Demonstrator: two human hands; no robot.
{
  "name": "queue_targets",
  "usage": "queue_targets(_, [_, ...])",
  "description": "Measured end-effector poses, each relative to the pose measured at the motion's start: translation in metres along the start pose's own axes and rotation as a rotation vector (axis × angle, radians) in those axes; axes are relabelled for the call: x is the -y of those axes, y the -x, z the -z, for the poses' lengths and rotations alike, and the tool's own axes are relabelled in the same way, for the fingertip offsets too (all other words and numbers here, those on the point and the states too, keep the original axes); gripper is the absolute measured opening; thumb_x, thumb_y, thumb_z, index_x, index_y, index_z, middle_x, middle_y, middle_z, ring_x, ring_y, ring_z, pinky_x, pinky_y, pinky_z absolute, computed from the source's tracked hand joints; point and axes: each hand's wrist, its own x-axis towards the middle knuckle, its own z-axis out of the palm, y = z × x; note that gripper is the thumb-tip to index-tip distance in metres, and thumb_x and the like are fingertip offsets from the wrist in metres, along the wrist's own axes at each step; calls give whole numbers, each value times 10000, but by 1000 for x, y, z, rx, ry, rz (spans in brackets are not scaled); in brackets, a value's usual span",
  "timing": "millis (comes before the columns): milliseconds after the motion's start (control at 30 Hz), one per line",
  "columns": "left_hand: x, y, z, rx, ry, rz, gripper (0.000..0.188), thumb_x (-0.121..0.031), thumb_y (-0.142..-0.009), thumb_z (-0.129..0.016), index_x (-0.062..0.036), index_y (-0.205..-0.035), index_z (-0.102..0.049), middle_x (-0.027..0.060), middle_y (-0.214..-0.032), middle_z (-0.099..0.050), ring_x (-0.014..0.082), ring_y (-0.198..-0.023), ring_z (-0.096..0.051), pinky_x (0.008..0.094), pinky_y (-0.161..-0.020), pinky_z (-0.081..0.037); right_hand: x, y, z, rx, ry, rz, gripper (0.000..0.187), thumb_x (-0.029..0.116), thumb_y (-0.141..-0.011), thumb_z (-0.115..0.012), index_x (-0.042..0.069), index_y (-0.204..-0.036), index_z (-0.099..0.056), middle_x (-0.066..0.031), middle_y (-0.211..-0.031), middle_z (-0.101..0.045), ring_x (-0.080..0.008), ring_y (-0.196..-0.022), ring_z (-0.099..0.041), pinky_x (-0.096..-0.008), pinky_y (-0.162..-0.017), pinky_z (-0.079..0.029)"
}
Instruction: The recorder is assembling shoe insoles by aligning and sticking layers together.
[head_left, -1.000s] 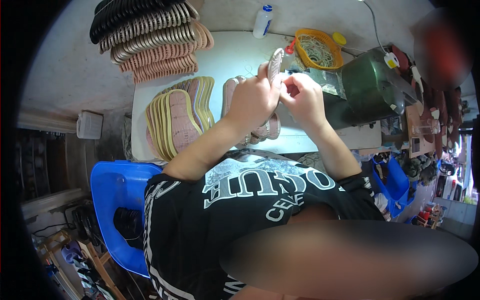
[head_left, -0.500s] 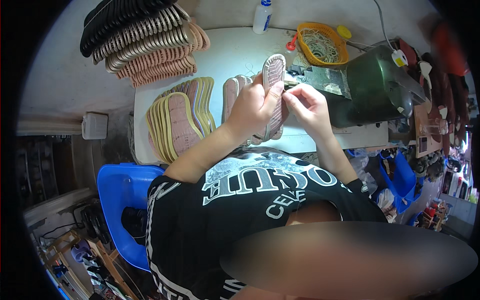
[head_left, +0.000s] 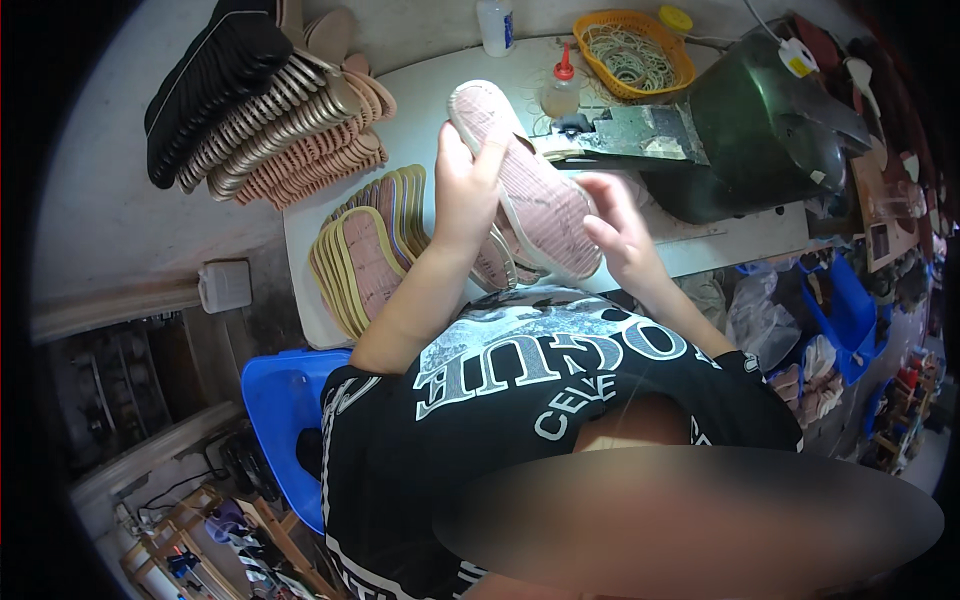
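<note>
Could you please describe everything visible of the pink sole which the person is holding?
The pink sole is long, with rounded ends and a pale rim. Its face, turned to the camera, shows fine lines and small dark marks; the material resembles fabric. It slants from upper left to lower right, above the white table. The left hand grips its left edge, thumb across the face; the right hand is at its lower right edge, contact unclear.

Pink sole (head_left: pixel 550 205) turned broad-face to view, top tilted left; left hand (head_left: pixel 468 195), right hand (head_left: pixel 627 240) farther apart.
</note>
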Motion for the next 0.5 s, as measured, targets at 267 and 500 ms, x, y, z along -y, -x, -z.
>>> queue_targets(267, [46, -30, 23, -13, -687, -155, 299, -255, -803, -705, 13, -911, -628, 120, -1010, -561, 207, -936, -526, 318, -842, -431, -16, 24, 2, 229, -242, -535, 332, 256, -959, -543, 5, -1177, -524, -50, -972, -661, -89, -780, -640, -218, -656, -506])
queue_targets(500, [58, -50, 2, 37, -735, -161, 310, -302, -748, -733, -19, -836, -643, 122, -1031, -557, 294, -1041, -444, 383, -924, -367, -8, 22, 9, 99, -194, -437, 327, 345, -967, -497, 49, -1092, -556, -85, -882, -688, -108, -648, -647, -181, -496, -415])
